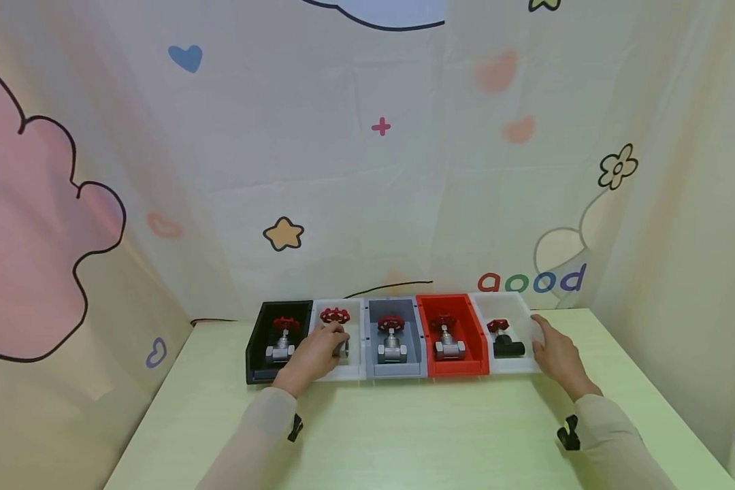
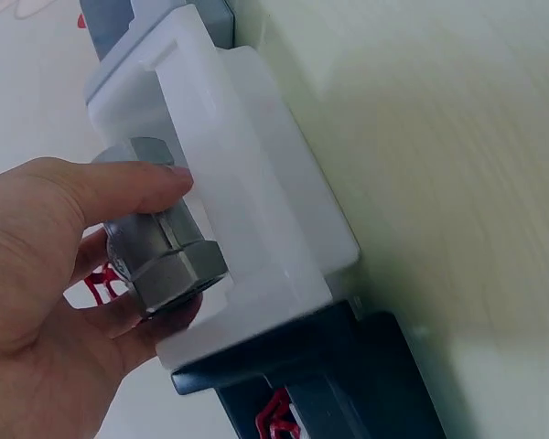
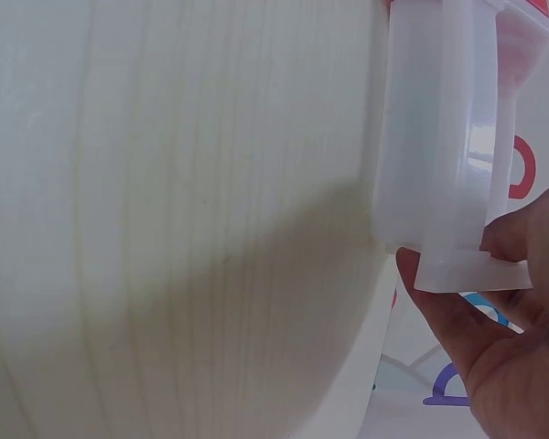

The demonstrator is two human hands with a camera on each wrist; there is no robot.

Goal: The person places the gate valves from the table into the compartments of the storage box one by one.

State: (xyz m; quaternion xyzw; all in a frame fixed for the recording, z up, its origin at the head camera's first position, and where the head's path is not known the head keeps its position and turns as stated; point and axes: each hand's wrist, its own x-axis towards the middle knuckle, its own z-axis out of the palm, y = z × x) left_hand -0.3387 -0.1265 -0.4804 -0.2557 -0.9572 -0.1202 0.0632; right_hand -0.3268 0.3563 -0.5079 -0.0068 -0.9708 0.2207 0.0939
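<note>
My left hand [image 1: 311, 358] reaches into the white bin [image 1: 356, 340] second from the left. Its thumb and fingers grip the silver hex-ended body of a gate valve [image 2: 160, 247], whose red handwheel [image 1: 335, 315] shows beyond the fingers. At the far right end of the row, my right hand [image 1: 560, 355] pinches the side wall of another white bin [image 3: 471, 272], thumb on one side and fingers on the other. Inside that bin lies a valve with a black body [image 1: 508, 348] and a red handwheel.
Between the hands stand a grey bin [image 1: 398, 371] and a red bin [image 1: 459, 368], each with a silver red-wheeled valve. A black bin [image 1: 258, 374] with a similar valve forms the left end. The row sits on a pale wood-grain table [image 1: 416, 435] before a printed curtain [image 1: 367, 177].
</note>
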